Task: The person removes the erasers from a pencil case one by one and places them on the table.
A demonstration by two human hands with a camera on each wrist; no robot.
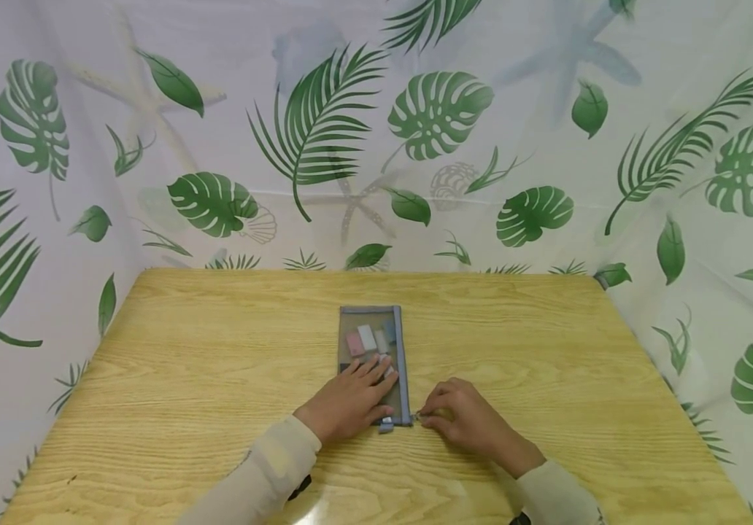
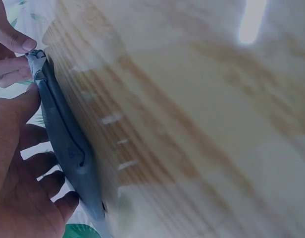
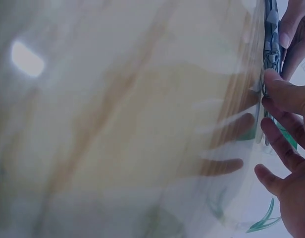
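Observation:
A flat zip pouch (image 1: 400, 350) with a see-through mesh front and grey-blue edging lies lengthwise on the table. Through the mesh show a pink block (image 1: 354, 343), a white block (image 1: 366, 337) and other small pale and blue items, too blurred to name. My left hand (image 1: 349, 402) rests on the pouch's lower half, fingers spread and fairly straight, covering part of it. At the near right corner, my right hand (image 1: 467, 417) pinches the zipper pull (image 1: 416, 417) between thumb and forefinger. The left wrist view shows the pouch (image 2: 68, 144) edge-on, slightly bulging.
The pouch lies on a light wood-grain table (image 1: 219, 350) with a glossy surface. Behind and at both sides hangs a white cloth (image 1: 344, 226) printed with green leaves, meeting the table's edges. A small fabric tab (image 1: 386, 427) sticks out at the pouch's near end.

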